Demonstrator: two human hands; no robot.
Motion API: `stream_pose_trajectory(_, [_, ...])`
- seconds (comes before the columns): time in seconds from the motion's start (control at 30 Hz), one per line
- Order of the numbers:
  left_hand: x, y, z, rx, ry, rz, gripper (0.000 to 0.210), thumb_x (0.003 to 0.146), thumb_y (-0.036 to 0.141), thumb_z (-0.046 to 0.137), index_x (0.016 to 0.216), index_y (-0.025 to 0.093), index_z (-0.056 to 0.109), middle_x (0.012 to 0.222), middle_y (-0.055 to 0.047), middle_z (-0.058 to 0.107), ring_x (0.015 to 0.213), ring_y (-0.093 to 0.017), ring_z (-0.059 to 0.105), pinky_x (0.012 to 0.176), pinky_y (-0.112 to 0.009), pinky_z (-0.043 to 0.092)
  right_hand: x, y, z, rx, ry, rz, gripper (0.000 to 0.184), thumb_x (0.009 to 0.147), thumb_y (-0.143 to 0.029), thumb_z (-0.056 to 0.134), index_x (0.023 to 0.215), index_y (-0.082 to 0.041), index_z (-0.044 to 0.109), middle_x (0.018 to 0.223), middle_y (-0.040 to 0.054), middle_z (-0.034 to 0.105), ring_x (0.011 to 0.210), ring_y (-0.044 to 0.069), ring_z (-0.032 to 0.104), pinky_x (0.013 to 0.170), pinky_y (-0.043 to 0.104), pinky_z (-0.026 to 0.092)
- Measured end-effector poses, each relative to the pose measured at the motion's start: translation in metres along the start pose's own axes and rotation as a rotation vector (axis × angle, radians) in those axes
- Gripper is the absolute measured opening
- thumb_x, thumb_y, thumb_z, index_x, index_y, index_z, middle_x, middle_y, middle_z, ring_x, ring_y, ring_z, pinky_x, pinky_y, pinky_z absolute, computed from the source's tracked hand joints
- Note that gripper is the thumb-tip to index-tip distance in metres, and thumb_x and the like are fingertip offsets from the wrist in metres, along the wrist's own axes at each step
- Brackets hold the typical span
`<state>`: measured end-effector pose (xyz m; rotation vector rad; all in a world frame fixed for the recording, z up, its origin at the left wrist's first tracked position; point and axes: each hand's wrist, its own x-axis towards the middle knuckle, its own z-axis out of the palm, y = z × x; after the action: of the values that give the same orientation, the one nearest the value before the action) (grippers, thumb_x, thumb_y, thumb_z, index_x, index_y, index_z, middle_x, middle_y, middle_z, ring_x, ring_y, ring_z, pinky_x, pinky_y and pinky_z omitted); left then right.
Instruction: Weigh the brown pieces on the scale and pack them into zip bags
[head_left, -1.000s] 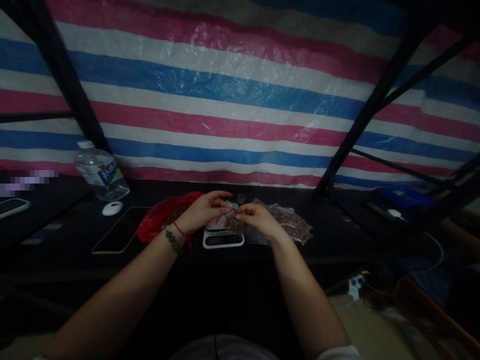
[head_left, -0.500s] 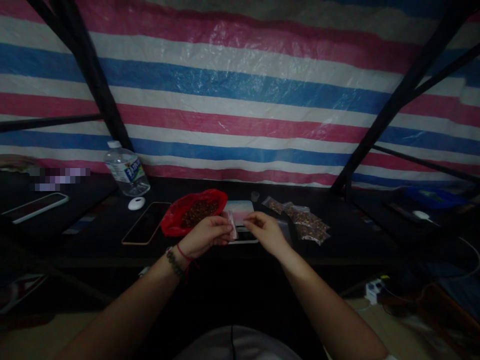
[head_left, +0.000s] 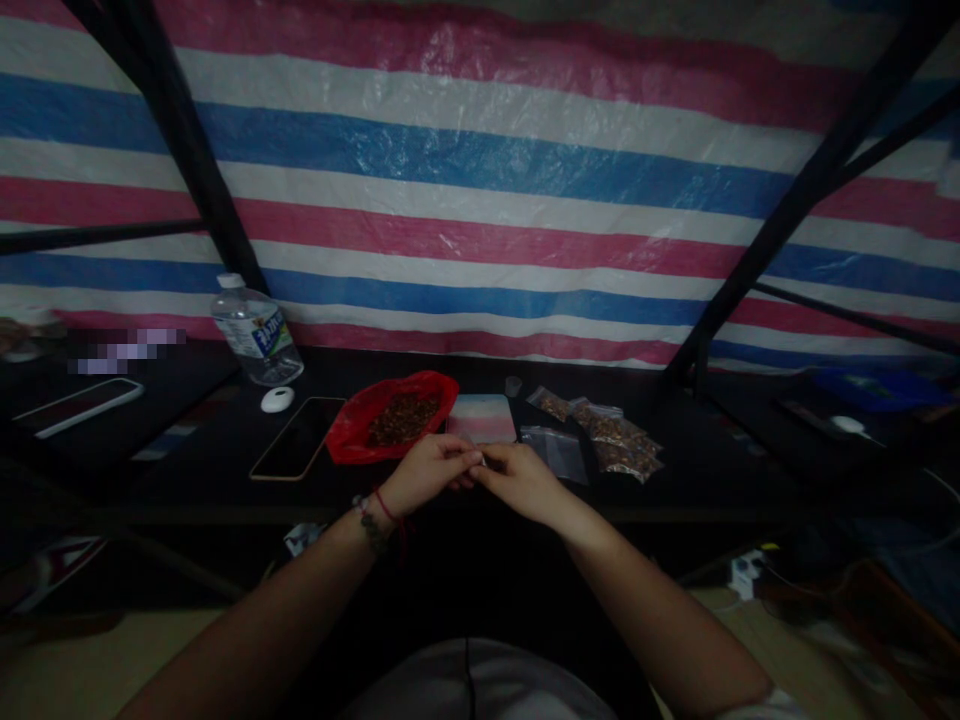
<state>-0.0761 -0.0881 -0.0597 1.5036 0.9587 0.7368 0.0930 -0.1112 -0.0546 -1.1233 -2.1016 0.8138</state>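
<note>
My left hand (head_left: pixel 426 474) and my right hand (head_left: pixel 519 482) meet fingertip to fingertip at the front edge of the dark table (head_left: pixel 675 480). Together they pinch a small clear plastic bag (head_left: pixel 481 462), which the fingers almost entirely hide. Just beyond the hands stands a small scale (head_left: pixel 481 418) with a pale platform. Left of the scale, a red plastic bag (head_left: pixel 352 435) lies open with brown seeds (head_left: pixel 397 418) inside. On the scale's right are empty clear bags (head_left: pixel 564 452) and several filled seed bags (head_left: pixel 619 442).
A water bottle (head_left: pixel 255 335), a white oval object (head_left: pixel 277 400) and a phone (head_left: pixel 296 440) sit at the left, with a second phone (head_left: pixel 79 405) further left. A tiny cup (head_left: pixel 512 386) stands behind the scale. Black frame bars cross a striped tarp. A power strip (head_left: pixel 741 575) lies on the floor.
My hands have drawn back from above the scale to the table's front edge and closed together on the small bag. The view has shifted, and the scale and red bag now show fully.
</note>
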Motion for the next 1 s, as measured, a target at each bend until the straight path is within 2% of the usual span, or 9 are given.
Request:
stream_pose_trajectory(0.13, [0.0,-0.001,-0.001,0.022,-0.007,0.058,0.028,0.079,0.039,0.058,0.076,0.012,0.064,0.064,-0.002,0.064,0.057,-0.01,0.059,0.052,-0.019,0.045,0.002,0.007,-0.003,0.21,-0.035,-0.028,0.025,0.089,-0.03,0.046,0.083,-0.017,0.067,0.077,0.001,0.068,0.071,0.013,0.06,0.065,0.022,0.043])
stream_pose_trajectory(0.23, [0.0,-0.003,-0.002,0.03,0.006,0.113,0.027,0.081,0.039,0.056,0.077,0.013,0.063,0.065,-0.002,0.064,0.057,-0.009,0.058,0.053,-0.02,0.045,0.003,0.012,-0.001,0.281,0.055,-0.006,0.021,0.086,-0.031,0.052,0.087,-0.018,0.067,0.08,0.0019,0.069,0.072,0.014,0.062,0.066,0.023,0.045])
stream_pose_trajectory(0.37, [-0.002,-0.001,0.0,0.104,-0.004,0.154,0.028,0.081,0.039,0.054,0.072,0.013,0.062,0.063,-0.002,0.064,0.056,-0.01,0.058,0.054,-0.021,0.045,0.003,0.014,-0.002,0.097,0.228,0.043,0.017,0.081,-0.027,0.055,0.075,-0.016,0.067,0.069,0.0014,0.067,0.061,0.012,0.058,0.056,0.021,0.041])
stream_pose_trajectory(0.53, [-0.006,0.003,0.003,0.296,0.026,0.182,0.03,0.08,0.037,0.053,0.063,0.014,0.062,0.059,-0.002,0.063,0.056,-0.012,0.057,0.054,-0.021,0.043,-0.001,0.006,-0.003,-0.206,0.182,-0.032,0.015,0.079,-0.018,0.053,0.071,-0.017,0.066,0.065,0.0002,0.064,0.058,0.01,0.054,0.056,0.021,0.036])
stream_pose_trajectory(0.63, [-0.007,0.002,0.006,0.377,0.049,0.16,0.025,0.077,0.029,0.05,0.059,0.015,0.06,0.055,-0.001,0.06,0.053,-0.012,0.057,0.05,-0.021,0.039,-0.003,0.0,0.001,-0.354,0.174,-0.022,0.012,0.075,-0.016,0.054,0.066,-0.018,0.061,0.063,0.0001,0.06,0.059,0.011,0.052,0.056,0.022,0.034])
stream_pose_trajectory(0.77, [-0.006,-0.001,0.008,0.365,0.111,0.078,0.02,0.07,0.022,0.048,0.051,0.016,0.052,0.046,0.002,0.053,0.046,-0.012,0.054,0.044,-0.02,0.033,-0.004,-0.002,0.003,-0.492,0.348,0.063,0.01,0.072,-0.014,0.053,0.064,-0.018,0.056,0.063,0.0017,0.057,0.06,0.013,0.05,0.057,0.023,0.034])
stream_pose_trajectory(0.83, [-0.006,0.0,0.007,0.34,0.12,0.049,0.02,0.068,0.022,0.047,0.05,0.016,0.051,0.044,0.002,0.053,0.045,-0.012,0.053,0.044,-0.02,0.033,-0.003,0.0,0.001,-0.485,0.403,0.048,0.008,0.072,-0.014,0.052,0.067,-0.018,0.056,0.065,0.002,0.056,0.062,0.014,0.051,0.059,0.024,0.037])
stream_pose_trajectory(0.9, [-0.006,0.002,0.005,0.325,0.126,0.039,0.02,0.069,0.024,0.047,0.052,0.016,0.053,0.045,0.002,0.054,0.045,-0.012,0.053,0.046,-0.02,0.035,-0.003,0.001,-0.002,-0.438,0.386,-0.038,0.011,0.073,-0.01,0.05,0.075,-0.018,0.058,0.074,0.0034,0.058,0.071,0.016,0.054,0.064,0.024,0.041])
stream_pose_trajectory(1.0, [-0.005,0.002,0.003,0.337,0.109,0.038,0.022,0.07,0.026,0.047,0.054,0.015,0.056,0.047,0.0,0.057,0.045,-0.012,0.052,0.046,-0.021,0.035,-0.005,0.0,-0.003,-0.409,0.262,-0.159,0.025,0.075,-0.004,0.045,0.088,-0.018,0.061,0.094,0.0064,0.06,0.087,0.016,0.056,0.073,0.025,0.044])
